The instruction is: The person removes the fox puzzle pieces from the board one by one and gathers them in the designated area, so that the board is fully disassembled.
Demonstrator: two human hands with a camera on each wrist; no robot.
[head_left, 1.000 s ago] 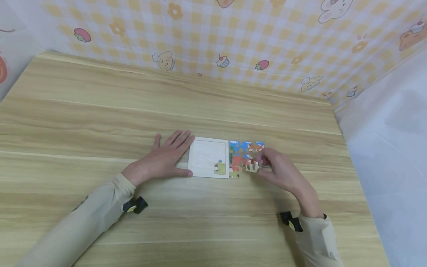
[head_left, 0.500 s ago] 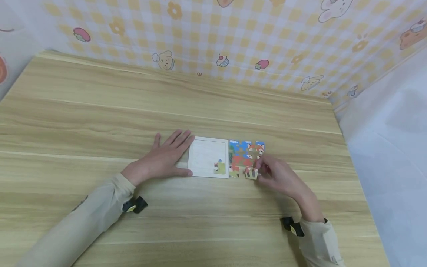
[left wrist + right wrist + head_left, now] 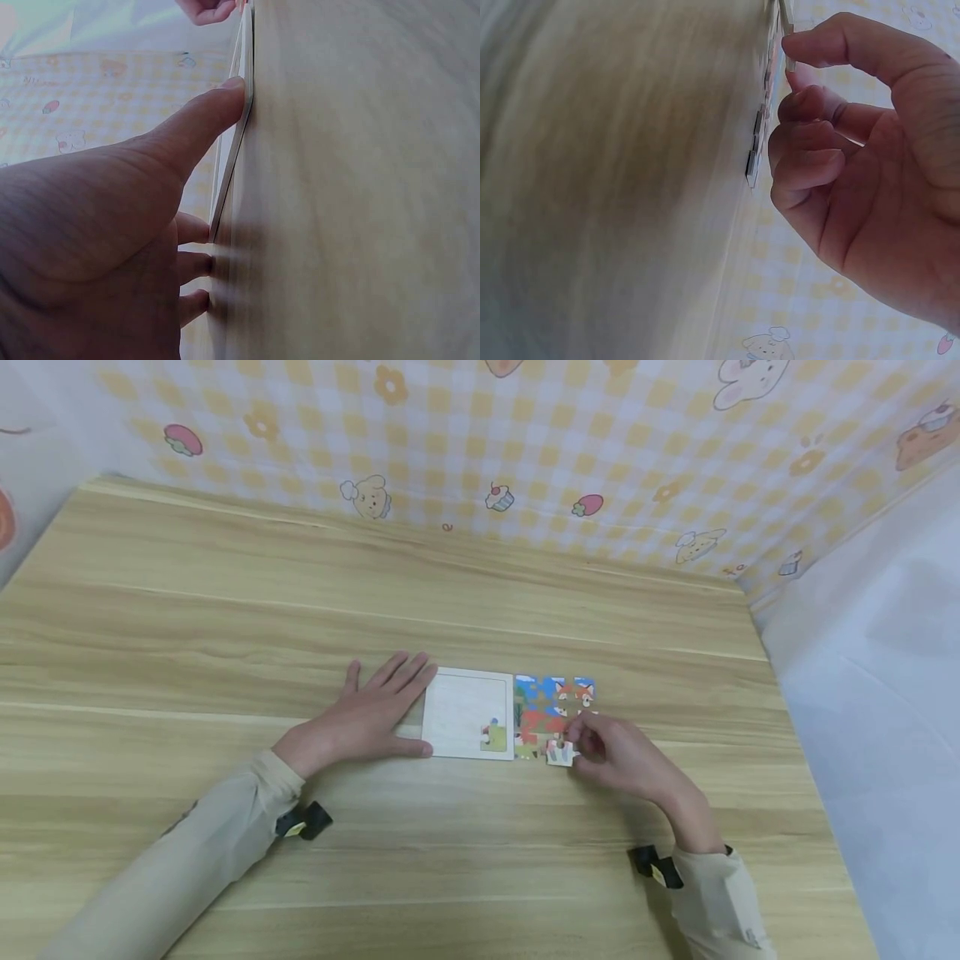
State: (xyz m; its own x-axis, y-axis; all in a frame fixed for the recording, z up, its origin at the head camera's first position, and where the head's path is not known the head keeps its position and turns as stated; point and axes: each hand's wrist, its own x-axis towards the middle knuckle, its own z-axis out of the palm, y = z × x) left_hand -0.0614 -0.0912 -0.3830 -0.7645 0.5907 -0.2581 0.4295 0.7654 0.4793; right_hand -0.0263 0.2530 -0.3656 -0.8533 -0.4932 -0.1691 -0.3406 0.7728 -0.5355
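Note:
My left hand (image 3: 363,720) lies with spread, straight fingers at the left edge of a white square puzzle tray (image 3: 457,714). In the left wrist view its thumb (image 3: 229,94) touches the side of the tray. One green puzzle piece (image 3: 495,737) sits in the tray's lower right corner. My right hand (image 3: 626,752) pinches a striped puzzle piece (image 3: 558,752) between thumb and forefinger, just right of the tray. In the right wrist view the other fingers curl inward, and the pinched piece shows edge-on, raised over the loose ones.
Several loose puzzle pieces (image 3: 534,697), blue and orange with parts of a fox, lie against the tray's right side, some hidden by the right hand. They rest on a wood-grain table (image 3: 420,860). A yellow checked cloth (image 3: 450,435) hangs behind the table.
The right hand has drawn the striped piece toward me and slightly left, and the piece has tilted. More of the fox pieces now show. The left hand has stayed in place.

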